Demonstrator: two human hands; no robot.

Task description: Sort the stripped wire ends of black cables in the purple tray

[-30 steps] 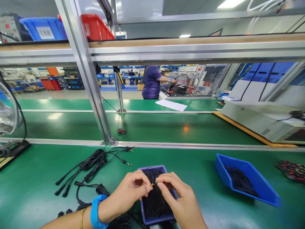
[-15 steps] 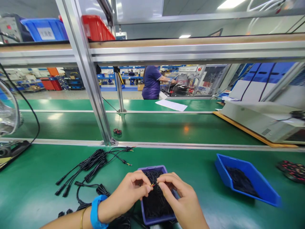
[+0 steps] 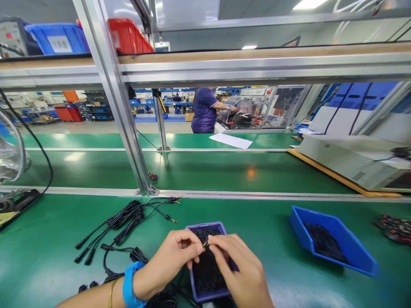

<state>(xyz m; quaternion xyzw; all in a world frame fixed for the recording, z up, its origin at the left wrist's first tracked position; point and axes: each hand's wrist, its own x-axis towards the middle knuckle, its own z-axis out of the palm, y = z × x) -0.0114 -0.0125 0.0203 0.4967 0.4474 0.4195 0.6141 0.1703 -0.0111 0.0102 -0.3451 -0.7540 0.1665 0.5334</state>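
Okay, the bare left hand [image 3: 167,262] pinches a thin black wire [image 3: 205,242] with a bared yellow-orange tip, its grip narrow between thumb and fingertips, right above a shallow purple plastic tray [image 3: 205,225]. The bare right hand [image 3: 239,267] is curled in a narrow grip just beside that tip, but the fingers hide whether it holds the wire. The tray sits on the glossy green table [image 3: 48,252] and carries a dense heap of short black wires [image 3: 208,273], partly behind the right hand. A blue fabric wristband [image 3: 130,280] and a thin gold bangle [image 3: 111,291] sit on the left arm. Left of the tray lie bundled black cable harnesses [image 3: 125,220] with moulded connectors, and a coiled black cable [image 3: 135,256] runs under the left wrist. To the right, a tilted blue plastic bin [image 3: 321,218] holds more black wires [image 3: 324,244]. Past the aluminium upright [image 3: 118,107] are green conveyor lanes, with a white paper sheet [image 3: 230,140] on the far one, and a co-worker in a purple shirt [image 3: 204,111] stands beyond, hands at a machine
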